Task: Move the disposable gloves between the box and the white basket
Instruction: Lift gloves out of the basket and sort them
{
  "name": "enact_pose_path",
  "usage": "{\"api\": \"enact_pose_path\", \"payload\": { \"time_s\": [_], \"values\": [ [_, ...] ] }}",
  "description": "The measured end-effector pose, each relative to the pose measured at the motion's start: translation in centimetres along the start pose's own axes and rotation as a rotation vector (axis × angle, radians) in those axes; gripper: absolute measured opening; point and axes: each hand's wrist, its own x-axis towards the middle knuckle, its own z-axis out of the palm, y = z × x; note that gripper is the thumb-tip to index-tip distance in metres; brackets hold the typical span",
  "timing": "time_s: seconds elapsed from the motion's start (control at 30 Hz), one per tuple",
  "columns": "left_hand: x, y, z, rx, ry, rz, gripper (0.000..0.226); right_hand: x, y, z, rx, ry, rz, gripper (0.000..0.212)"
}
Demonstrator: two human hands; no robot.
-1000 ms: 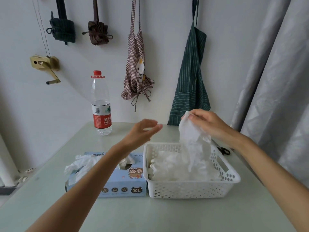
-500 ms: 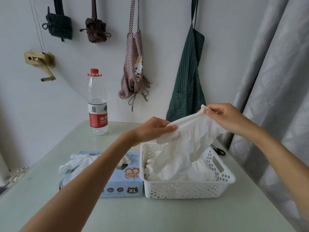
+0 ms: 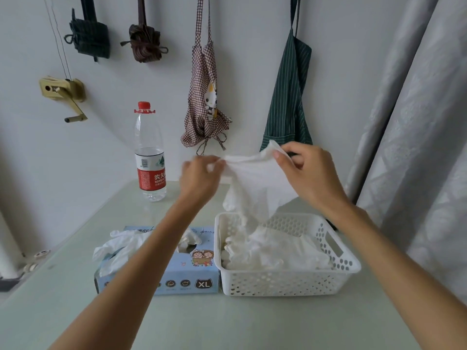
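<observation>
Left hand (image 3: 199, 178) and right hand (image 3: 307, 173) each pinch the top edge of one glove (image 3: 255, 188) above the white basket (image 3: 285, 284), box (image 3: 174, 279) at its 9 o'clock; thin film could tear if overstretched.

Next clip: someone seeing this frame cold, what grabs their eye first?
Centre frame, the left hand and right hand pinch a white disposable glove by its top edge, stretched between them above the white basket, its lower end trailing into the heap of gloves there. Left of the basket sits the blue glove box marked XL, gloves spilling from its top. Behind it stands a water bottle with a red cap.
</observation>
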Motion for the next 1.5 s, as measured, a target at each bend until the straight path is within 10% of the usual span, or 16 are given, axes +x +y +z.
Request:
{"api": "enact_pose_path", "payload": {
  "time_s": [0.13, 0.47, 0.97, 1.13, 1.33, 1.5],
  "values": [
    [0.0, 1.9, -3.0, 0.376, 0.333, 0.093, 0.023, 0.2, -2.1, 1.3, 0.281, 0.052, 0.101, 0.021],
    [-0.6, -2.7, 9.5, 0.413, -0.248, -0.077, 0.015, -7.6, 10.1, 3.0, -0.104, -0.085, 0.601, 0.022],
    [-1.1, -4.8, 13.7, 0.407, -0.450, 0.074, 0.029, -7.8, 13.0, 3.3, -0.784, -0.391, 0.338, 0.028],
    [-0.9, -4.5, 10.4, 0.398, -0.468, 0.280, 0.021, -7.9, 13.1, 1.8, -0.522, -0.316, 0.255, 0.022],
    [-3.3, -6.5, 12.3, 0.757, -1.069, 0.392, 0.087, -7.8, 13.9, 3.3, -0.409, -1.140, 0.390, 0.076],
    [-3.8, -7.4, 13.0, 0.897, -1.183, 0.342, 0.090, -7.2, 15.2, 4.1, -0.509, -1.289, 0.414, 0.086]
  ]
}}
